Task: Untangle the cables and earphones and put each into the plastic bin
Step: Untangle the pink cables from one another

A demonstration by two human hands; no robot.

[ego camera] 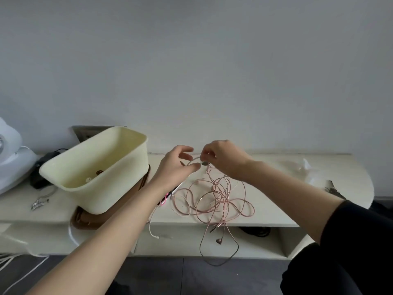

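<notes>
A tangle of thin pink cables [214,199] lies on the cream table [276,188], with strands and an earbud [218,241] hanging over the front edge. My right hand [223,158] pinches a small round earbud piece above the tangle. My left hand [176,165] pinches the pale wire that arcs from that piece. A white cable [157,235] dangles off the edge beneath my left forearm. The cream plastic bin [95,167] stands tilted to the left, holding a few small items.
A brown mat [85,220] lies under the bin. A white appliance [10,154] and a black adapter [40,167] sit at far left, metal clips [39,203] in front. Clear plastic wrap [306,167] lies at right. A wall stands behind the table.
</notes>
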